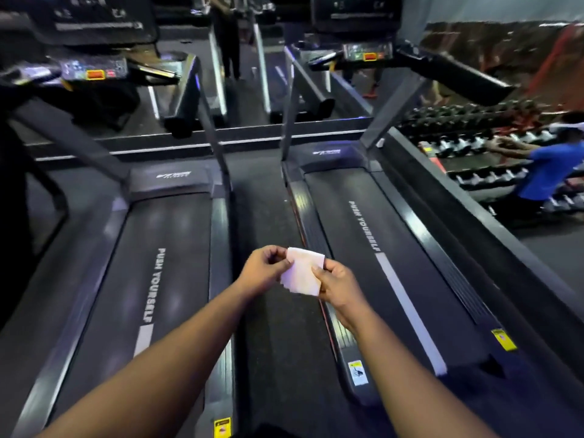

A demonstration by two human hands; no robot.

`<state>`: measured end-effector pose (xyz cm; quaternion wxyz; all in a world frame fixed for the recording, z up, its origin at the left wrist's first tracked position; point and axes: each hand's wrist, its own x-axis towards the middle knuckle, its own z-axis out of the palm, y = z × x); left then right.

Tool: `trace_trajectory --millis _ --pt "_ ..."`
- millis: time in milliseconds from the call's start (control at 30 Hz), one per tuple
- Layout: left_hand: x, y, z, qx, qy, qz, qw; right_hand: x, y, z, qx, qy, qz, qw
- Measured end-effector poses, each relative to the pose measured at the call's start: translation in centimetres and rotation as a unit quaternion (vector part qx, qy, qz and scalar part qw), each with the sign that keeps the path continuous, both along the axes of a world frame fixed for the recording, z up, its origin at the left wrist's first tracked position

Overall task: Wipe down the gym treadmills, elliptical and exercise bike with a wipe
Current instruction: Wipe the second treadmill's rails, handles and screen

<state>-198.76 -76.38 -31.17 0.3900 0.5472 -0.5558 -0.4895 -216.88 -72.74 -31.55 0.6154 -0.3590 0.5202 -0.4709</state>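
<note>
A white folded wipe point(302, 270) is held between both hands above the floor strip between two treadmills. My left hand point(264, 268) pinches its upper left corner. My right hand point(336, 284) pinches its right edge. The left treadmill point(151, 263) has a black belt printed PUSH YOURSELF and a console point(94, 69) at the top left. The right treadmill point(373, 248) has the same belt, with its console point(368, 53) at the top middle.
A black handrail point(455, 72) of the right treadmill juts out to the right. A mirror wall point(240, 58) stands behind both machines. At the right, a person in a blue shirt point(550, 172) leans at a dumbbell rack point(467, 143).
</note>
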Motion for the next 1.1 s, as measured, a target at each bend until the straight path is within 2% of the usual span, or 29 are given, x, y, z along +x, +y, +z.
trace_trajectory --millis 100,467,733,933,1100 --pt "1.3 -2.0 -0.2 0.005 -0.007 0.043 0.999 1.0 -2.9 -0.4 0.003 -0.027 0.03 0.999" --pt "6.8 -13.5 -1.4 -0.009 0.004 0.114 0.993 6.4 -18.0 -0.5 -0.027 0.028 0.092 0.995" --pt "15.6 -25.8 0.7 -0.043 -0.071 0.133 0.988 15.1 -31.1 -0.7 -0.035 0.059 0.121 0.99" --pt "22.6 -33.0 3.2 -0.07 -0.164 0.242 0.954 21.2 -40.7 0.5 -0.049 0.04 0.091 0.994" --pt "26.9 -39.2 6.6 -0.155 -0.243 0.339 0.896 28.4 -49.4 2.5 -0.164 0.032 0.103 0.98"
